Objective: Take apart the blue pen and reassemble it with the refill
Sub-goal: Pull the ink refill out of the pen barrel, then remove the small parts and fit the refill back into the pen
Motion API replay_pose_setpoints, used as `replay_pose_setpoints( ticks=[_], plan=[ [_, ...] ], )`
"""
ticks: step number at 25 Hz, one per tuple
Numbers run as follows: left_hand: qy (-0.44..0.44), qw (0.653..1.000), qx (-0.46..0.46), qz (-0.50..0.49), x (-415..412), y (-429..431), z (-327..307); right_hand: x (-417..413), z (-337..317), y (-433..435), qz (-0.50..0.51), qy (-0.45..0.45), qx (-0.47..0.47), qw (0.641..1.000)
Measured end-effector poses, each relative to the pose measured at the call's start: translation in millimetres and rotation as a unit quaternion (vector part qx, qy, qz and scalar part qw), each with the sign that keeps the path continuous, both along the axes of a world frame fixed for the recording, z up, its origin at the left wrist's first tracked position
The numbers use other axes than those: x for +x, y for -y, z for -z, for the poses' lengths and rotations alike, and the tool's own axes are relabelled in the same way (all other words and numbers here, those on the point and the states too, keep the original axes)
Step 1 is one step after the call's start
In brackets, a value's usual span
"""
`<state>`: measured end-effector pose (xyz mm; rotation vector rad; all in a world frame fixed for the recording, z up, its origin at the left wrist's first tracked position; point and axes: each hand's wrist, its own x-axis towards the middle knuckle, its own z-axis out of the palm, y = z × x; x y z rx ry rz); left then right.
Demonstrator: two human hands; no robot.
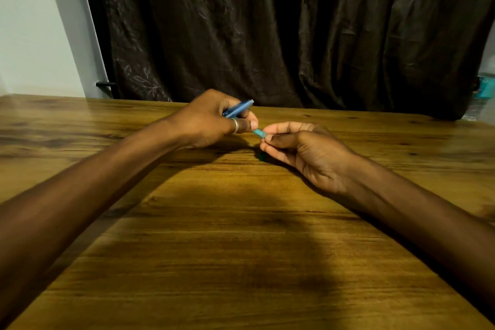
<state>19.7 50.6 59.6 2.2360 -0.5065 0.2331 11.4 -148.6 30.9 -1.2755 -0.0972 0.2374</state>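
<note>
My left hand (211, 120) is closed around the blue pen barrel (238, 109), whose far end sticks out up and to the right past the fingers. A ring sits on one finger. My right hand (300, 150) pinches a small light-blue end piece (259, 132) of the pen between thumb and fingertips, right at the tip of the left thumb. Whether that piece is joined to the barrel is hidden by the fingers. A small dark green bit (261, 157) lies on the wooden table (241, 249) just under the right fingertips.
A dark brown curtain (294, 29) hangs behind the table's far edge. A white wall (32, 29) is at the left. A teal object (486, 88) shows at the right edge beside the curtain.
</note>
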Motion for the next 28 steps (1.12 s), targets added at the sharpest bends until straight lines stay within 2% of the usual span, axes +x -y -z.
replay_pose_setpoints(
  ticks=[5,12,18,21,25,28],
  plan=[
    [-0.005,1.0,0.009,-0.002,0,0,1,0,1,-1,0.016,0.024,-0.047,0.998],
    [-0.056,0.994,0.092,-0.002,-3,1,1,-1,1,0,0.034,0.045,-0.101,0.993],
    [-0.094,0.99,0.105,0.005,-7,1,1,1,0,1,0.067,0.075,-0.136,0.986],
    [-0.113,0.983,0.142,-0.01,-7,-4,-2,4,-3,4,0.111,0.105,-0.195,0.969],
    [-0.142,0.975,0.172,-0.014,-8,-7,-3,10,-10,16,0.167,0.178,-0.284,0.927],
    [-0.152,0.973,0.172,-0.014,-10,-4,-1,16,-10,23,0.204,0.194,-0.301,0.911]
  ],
)
